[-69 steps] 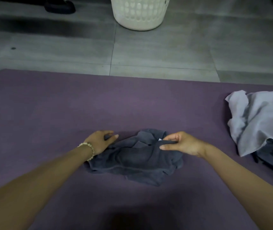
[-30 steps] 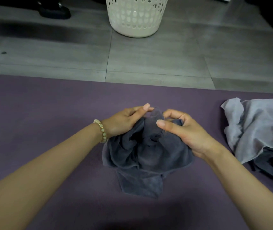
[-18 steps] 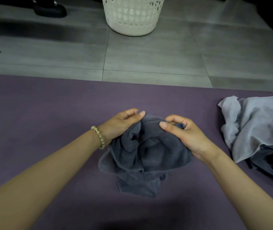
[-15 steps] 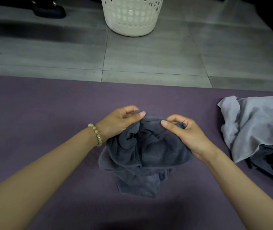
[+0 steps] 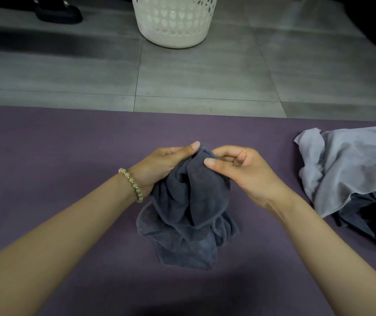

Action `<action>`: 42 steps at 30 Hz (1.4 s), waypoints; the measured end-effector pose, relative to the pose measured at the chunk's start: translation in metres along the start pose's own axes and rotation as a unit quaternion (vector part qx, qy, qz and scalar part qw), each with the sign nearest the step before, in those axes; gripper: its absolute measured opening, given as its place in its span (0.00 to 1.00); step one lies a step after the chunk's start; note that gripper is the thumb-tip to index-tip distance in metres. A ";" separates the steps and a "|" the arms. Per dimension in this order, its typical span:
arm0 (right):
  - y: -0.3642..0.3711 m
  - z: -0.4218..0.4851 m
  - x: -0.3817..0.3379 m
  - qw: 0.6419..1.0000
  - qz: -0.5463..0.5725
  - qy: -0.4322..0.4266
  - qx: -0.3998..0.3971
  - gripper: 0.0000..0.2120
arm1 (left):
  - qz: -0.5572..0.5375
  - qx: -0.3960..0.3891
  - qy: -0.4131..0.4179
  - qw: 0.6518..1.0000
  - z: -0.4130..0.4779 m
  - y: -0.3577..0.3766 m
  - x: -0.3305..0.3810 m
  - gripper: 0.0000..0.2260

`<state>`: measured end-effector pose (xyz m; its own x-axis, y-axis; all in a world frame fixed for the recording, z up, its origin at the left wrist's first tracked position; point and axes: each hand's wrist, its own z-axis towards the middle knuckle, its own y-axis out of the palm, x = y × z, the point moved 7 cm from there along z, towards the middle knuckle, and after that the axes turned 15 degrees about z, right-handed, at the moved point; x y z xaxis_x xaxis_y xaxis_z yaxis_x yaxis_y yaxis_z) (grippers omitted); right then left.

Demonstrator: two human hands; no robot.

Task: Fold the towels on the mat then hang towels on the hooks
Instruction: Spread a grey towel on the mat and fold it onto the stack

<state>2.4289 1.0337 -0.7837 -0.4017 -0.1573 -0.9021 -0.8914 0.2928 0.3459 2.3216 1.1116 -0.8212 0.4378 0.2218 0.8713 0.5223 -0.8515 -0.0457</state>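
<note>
A crumpled dark grey towel is bunched up in the middle of the purple mat; its top is lifted and its lower folds trail on the mat. My left hand, with a bead bracelet at the wrist, grips the towel's top from the left. My right hand pinches the same bunched top from the right, thumb over the cloth. The two hands are close together. No hooks are in view.
A light grey towel lies crumpled at the mat's right edge, over another dark cloth. A white perforated laundry basket stands on the grey tiled floor beyond the mat. A black shoe is at far left.
The dark towel lay flat-crumpled on the mat; both hands have since gathered it and lifted its top. In the last half second the hands drew closer together at the bunched top.
</note>
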 end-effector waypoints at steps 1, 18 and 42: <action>-0.004 0.000 -0.002 0.999 -0.018 -0.023 0.019 0.04 | 0.000 -0.007 -0.002 1.000 -0.001 0.002 0.000 0.16; -0.022 0.002 -0.004 0.983 -0.154 -0.084 0.060 0.06 | 0.058 -0.045 0.043 0.996 -0.006 0.011 0.009 0.12; 0.043 -0.114 -0.209 0.975 -0.145 -0.152 0.076 0.04 | 0.243 0.286 0.189 0.908 -0.192 -0.049 0.212 0.21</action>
<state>2.4503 0.9713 -0.5512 -0.0359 0.0262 -0.9990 -0.9078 0.4172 0.0435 2.2488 1.1089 -0.5402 0.4925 -0.3846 0.7807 0.6761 -0.3957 -0.6215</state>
